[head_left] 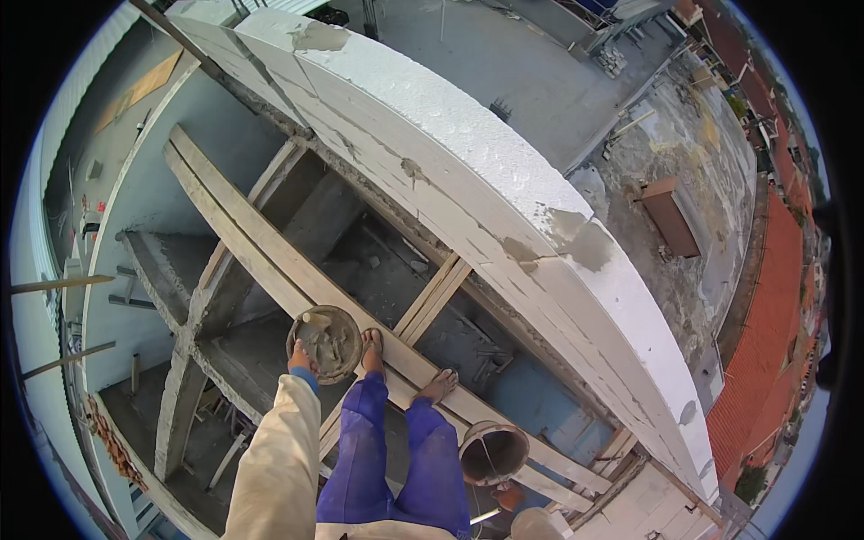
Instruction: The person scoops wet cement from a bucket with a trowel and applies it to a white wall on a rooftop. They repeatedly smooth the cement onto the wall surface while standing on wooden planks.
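Observation:
My left hand grips a round pan holding grey mortar and a light tool handle. The pan is beside my left foot, on long timber planks laid across open framing. My right foot rests farther along the same planks. At the lower right, a dark bucket with a cord stands or hangs by the plank edge. My right hand is just below it, small in view, fingers curled round something I cannot make out.
A long white block wall with grey patches runs along my right. Openings between concrete beams drop to a lower floor. Short crosswise boards meet the planks. Beyond the wall are a rooftop slab and red tiled roofs.

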The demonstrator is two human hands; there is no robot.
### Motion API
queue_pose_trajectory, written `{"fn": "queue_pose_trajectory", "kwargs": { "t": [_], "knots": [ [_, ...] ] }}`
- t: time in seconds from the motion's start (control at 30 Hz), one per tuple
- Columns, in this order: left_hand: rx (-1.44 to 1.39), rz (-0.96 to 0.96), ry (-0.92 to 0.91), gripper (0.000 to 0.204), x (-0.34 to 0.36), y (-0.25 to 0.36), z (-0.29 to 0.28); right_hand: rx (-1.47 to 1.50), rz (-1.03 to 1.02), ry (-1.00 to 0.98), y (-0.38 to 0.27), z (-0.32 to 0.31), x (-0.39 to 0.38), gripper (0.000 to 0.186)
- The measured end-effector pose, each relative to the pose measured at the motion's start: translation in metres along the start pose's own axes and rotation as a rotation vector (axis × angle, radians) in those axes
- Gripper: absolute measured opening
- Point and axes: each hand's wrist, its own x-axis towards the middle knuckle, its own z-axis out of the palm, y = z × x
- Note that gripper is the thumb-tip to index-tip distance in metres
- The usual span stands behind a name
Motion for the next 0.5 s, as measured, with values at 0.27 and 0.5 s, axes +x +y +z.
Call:
{"fn": "queue_pose_trajectory", "kwargs": {
  "t": [0.27, 0.5],
  "knots": [
    [-0.172, -0.072, 0.015, 0.045, 0.046, -0.005, -0.006, -0.300, 0.258, -0.055, -0.014, -0.020, 0.060, 0.076],
    [-0.159, -0.018, -0.082, 0.042, 0.076, 0.001, 0.012, -0.272, 0.221, -0.015, -0.004, 0.004, 0.129, 0.064]
  ]
}}
